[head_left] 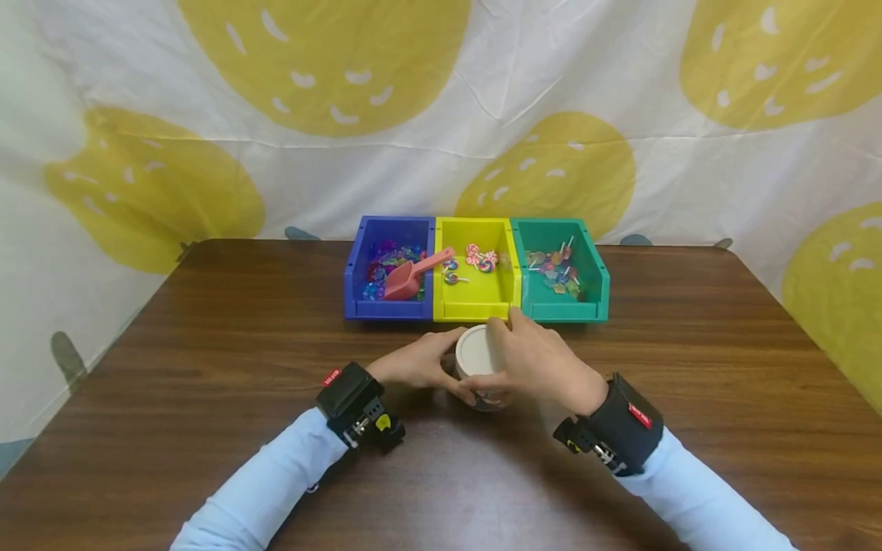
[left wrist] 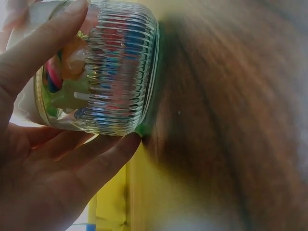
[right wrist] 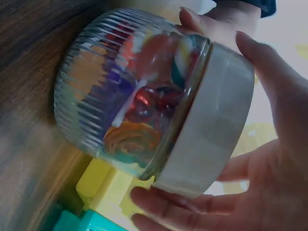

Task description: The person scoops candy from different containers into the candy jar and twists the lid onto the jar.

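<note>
A ribbed glass jar (right wrist: 120, 91) full of colourful candies stands on the table, capped by a white lid (head_left: 474, 350). My left hand (head_left: 416, 363) holds the jar from the left, thumb on the near side and fingers round the far side. From the right, my right hand (head_left: 540, 360) grips the lid by its rim between thumb and fingers. In the right wrist view the lid sits on the jar's mouth, perhaps not fully level. Lollipop sticks and wrapped shapes show through the glass in both wrist views.
Behind the jar three joined bins stand in a row: a blue bin (head_left: 389, 310) with beads and a pink scoop (head_left: 406, 282), a yellow bin (head_left: 475, 312) with swirl lollipops (head_left: 485, 264), and a green bin (head_left: 565, 312) with lollipops. A patterned curtain (head_left: 413, 176) hangs behind the wooden table (head_left: 207, 344).
</note>
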`<state>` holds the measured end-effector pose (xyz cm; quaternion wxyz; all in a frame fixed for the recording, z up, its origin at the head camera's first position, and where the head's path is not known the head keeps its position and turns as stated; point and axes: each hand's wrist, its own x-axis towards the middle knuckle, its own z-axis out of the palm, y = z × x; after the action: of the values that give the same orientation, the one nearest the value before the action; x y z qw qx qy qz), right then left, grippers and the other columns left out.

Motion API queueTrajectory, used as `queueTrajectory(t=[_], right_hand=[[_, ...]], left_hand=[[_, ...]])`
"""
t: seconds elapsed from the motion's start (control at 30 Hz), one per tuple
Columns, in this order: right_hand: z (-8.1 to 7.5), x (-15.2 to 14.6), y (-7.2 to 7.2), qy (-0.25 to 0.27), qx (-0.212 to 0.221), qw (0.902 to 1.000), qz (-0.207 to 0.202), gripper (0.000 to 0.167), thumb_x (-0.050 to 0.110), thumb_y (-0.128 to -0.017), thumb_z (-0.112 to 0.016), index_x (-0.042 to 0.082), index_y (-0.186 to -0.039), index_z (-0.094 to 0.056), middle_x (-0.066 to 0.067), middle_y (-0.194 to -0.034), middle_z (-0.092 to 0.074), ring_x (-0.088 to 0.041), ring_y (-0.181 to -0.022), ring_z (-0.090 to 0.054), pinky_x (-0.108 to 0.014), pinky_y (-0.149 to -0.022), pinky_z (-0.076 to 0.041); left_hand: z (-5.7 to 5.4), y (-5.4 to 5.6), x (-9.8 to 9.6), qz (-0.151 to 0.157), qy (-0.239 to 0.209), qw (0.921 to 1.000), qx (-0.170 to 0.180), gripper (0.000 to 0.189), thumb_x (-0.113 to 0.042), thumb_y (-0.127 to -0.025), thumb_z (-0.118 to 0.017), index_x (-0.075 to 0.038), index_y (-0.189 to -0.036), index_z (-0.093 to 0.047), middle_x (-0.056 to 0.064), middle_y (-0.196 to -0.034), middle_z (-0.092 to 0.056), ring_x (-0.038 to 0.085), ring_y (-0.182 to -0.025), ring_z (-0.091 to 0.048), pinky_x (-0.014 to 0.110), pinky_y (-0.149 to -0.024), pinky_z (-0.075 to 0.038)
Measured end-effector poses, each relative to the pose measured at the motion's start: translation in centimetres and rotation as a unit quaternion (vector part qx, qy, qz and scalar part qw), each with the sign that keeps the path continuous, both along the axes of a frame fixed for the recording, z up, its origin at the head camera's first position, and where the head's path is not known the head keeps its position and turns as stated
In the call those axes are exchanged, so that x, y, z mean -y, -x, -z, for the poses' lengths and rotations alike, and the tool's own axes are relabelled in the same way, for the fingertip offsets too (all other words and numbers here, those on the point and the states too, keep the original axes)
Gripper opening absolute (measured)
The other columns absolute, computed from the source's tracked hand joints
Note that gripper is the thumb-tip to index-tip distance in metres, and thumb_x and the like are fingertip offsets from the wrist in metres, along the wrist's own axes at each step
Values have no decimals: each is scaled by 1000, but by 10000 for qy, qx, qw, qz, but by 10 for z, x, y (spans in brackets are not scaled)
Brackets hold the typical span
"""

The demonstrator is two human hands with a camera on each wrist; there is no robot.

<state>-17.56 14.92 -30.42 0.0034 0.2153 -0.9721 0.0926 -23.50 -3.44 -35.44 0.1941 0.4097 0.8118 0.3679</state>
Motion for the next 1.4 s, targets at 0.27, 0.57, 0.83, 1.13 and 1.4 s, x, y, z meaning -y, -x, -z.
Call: queueTrajectory(t=[0.27,0.57,0.83,1.13,1.4], right_hand=[[-7,-8,3,283,977,9948,-21,94,71,-72,-46,7,-139,-27,-18,-125,-41,-26,-101,-45,-37,-75,-47],[-15,-30,20,1081,1619,9666,-1665,100,33,-66,-77,6,-142,-17,-14,-143,-25,-26,-118,-37,-42,-92,-39],[-16,-32,23,993,1589,9674,-1705,88,23,-69,-74,2,-139,-24,-14,-124,-48,-23,-99,-49,-33,-80,-45],[-14,-23,15,686,1074,9836,-1277,76,36,-66,-76,3,-127,-44,-10,-111,-54,-23,-94,-47,-31,-72,-46],[0,-20,10,722,560,9925,-809,79,46,-66,-74,1,-125,-46,-13,-100,-49,-22,-84,-50,-26,-64,-49]], left_hand=[[4,1,-1,99,-130,9999,-15,76,-21,-70,-76,-5,-132,-35,9,-125,-50,20,-111,-46,37,-99,-35],[4,2,-1,71,-183,9998,38,79,-22,-68,-77,-6,-133,-34,9,-128,-48,19,-117,-43,35,-100,-35],[3,1,-1,118,-206,9997,-43,78,-22,-70,-76,-4,-133,-34,11,-128,-48,21,-116,-44,37,-100,-35],[2,1,0,84,-194,9998,-11,77,-23,-69,-76,-5,-132,-35,10,-127,-48,21,-116,-44,37,-100,-35],[2,0,-1,-22,-138,9999,-14,77,-22,-69,-77,-6,-132,-36,9,-127,-49,18,-113,-46,34,-98,-36]])
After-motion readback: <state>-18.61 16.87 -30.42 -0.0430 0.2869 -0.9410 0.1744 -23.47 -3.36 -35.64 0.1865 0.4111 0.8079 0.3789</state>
